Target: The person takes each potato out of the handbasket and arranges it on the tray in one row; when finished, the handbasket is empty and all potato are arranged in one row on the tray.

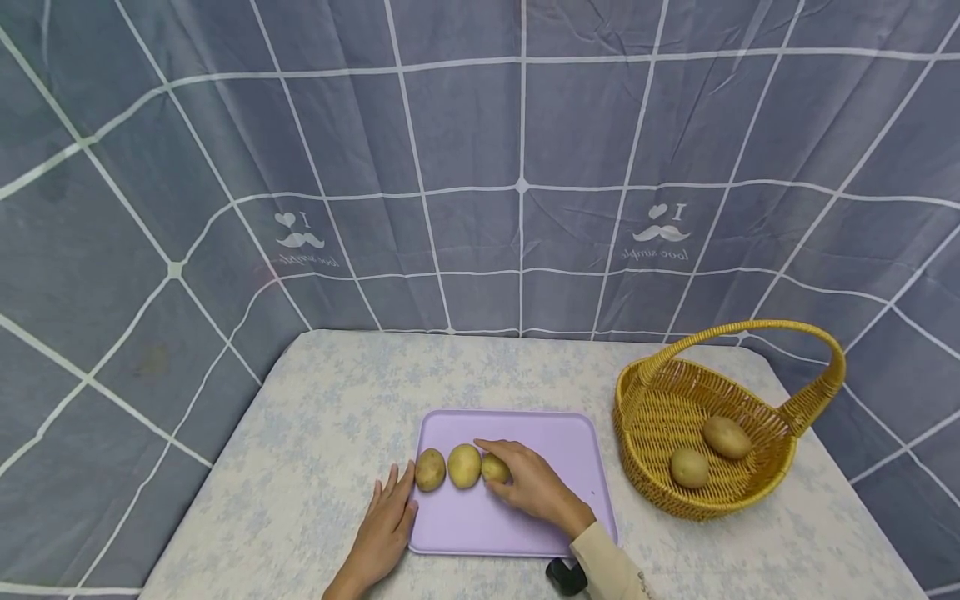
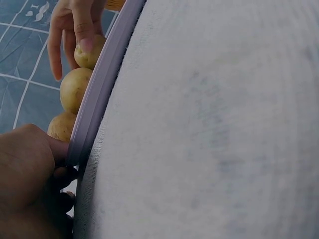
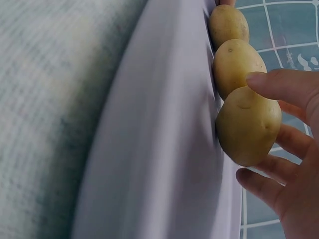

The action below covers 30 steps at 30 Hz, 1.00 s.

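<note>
Three potatoes stand in a row on a light purple tray (image 1: 517,529): a browner left potato (image 1: 430,470), a paler middle potato (image 1: 464,466) and a right potato (image 1: 495,468). My right hand (image 1: 531,485) holds the right potato, thumb on its near side and fingers round its far side. In the right wrist view this right potato (image 3: 248,127) overlaps the middle one. My left hand (image 1: 384,527) lies along the tray's left edge with fingers extended, its fingertips close beside the left potato. In the left wrist view its thumb (image 2: 59,149) is at the tray's rim.
To the right of the tray stands a yellow wicker basket (image 1: 637,467) with a tall handle, holding two more potatoes (image 1: 726,437). A black object (image 1: 566,577) is by my right wrist. A patterned cloth (image 1: 337,392) covers the table, and a grey-blue checked curtain (image 1: 472,125) hangs behind.
</note>
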Available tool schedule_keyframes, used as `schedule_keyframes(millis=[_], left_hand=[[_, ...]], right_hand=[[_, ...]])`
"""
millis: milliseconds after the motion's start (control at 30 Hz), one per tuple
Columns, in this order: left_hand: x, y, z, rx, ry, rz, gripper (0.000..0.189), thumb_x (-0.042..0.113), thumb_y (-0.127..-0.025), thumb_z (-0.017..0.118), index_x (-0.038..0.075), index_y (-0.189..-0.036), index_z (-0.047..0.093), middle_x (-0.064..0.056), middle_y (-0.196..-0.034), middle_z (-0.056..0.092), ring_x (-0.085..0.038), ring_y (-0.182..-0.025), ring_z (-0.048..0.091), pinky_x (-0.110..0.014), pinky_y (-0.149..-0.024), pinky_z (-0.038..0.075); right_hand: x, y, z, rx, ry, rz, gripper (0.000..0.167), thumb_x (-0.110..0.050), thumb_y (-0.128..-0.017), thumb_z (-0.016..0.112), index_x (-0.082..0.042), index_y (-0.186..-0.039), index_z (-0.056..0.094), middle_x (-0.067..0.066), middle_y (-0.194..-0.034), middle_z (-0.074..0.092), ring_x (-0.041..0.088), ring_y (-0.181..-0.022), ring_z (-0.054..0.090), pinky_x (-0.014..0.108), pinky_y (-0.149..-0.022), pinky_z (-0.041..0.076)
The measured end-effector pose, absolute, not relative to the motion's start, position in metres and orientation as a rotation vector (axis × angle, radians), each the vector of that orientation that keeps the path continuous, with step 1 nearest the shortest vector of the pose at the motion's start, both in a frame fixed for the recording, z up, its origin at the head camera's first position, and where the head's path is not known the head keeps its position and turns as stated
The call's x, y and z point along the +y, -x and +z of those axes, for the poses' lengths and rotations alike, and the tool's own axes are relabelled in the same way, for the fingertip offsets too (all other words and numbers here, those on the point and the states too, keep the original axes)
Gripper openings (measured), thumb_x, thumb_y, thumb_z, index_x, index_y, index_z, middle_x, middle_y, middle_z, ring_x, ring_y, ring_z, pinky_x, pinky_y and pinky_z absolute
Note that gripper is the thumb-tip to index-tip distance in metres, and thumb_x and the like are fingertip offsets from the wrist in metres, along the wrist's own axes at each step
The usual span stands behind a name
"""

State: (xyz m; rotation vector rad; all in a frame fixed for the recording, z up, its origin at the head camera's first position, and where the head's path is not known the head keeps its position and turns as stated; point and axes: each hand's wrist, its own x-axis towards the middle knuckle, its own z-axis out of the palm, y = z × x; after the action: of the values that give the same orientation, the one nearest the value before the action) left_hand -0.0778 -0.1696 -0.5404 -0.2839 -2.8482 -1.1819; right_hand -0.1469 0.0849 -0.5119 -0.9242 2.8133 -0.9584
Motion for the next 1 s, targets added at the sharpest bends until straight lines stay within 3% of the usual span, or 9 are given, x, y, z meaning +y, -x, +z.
schedule_keyframes(millis=[367,700,1000], left_hand=[[-0.170,0.077,-0.542,-2.846,0.290,-1.191,0.053,0.013,-0.101,0.045,-0.001,-0.149,0.028,-0.018,-0.152,0.032,-0.040,-0.144,0.015,-0.027,-0.117,-0.013],[-0.170,0.077,-0.543,-2.854,0.288,-1.207,0.053,0.014,-0.102,0.044,-0.001,-0.149,0.027,-0.018,-0.153,0.030,-0.039,-0.145,0.012,-0.040,-0.119,-0.009],[-0.170,0.078,-0.543,-2.832,0.306,-1.169,0.053,0.011,-0.101,0.046,-0.001,-0.149,0.028,-0.018,-0.152,0.033,-0.040,-0.144,0.016,-0.034,-0.119,-0.010]], right_hand=[[0.088,0.146,-0.504,2.818,0.901,-1.010,0.055,-0.025,-0.086,0.072,-0.021,-0.137,0.053,0.000,-0.134,0.057,0.019,-0.123,0.053,0.041,-0.103,0.044],[0.091,0.146,-0.504,2.803,0.944,-1.005,0.049,-0.026,-0.087,0.072,-0.018,-0.133,0.057,-0.001,-0.133,0.058,0.020,-0.123,0.054,0.042,-0.104,0.043],[0.105,0.147,-0.490,2.825,0.908,-1.159,0.045,-0.022,-0.088,0.070,-0.015,-0.131,0.059,0.002,-0.132,0.059,0.021,-0.124,0.054,0.041,-0.104,0.044]])
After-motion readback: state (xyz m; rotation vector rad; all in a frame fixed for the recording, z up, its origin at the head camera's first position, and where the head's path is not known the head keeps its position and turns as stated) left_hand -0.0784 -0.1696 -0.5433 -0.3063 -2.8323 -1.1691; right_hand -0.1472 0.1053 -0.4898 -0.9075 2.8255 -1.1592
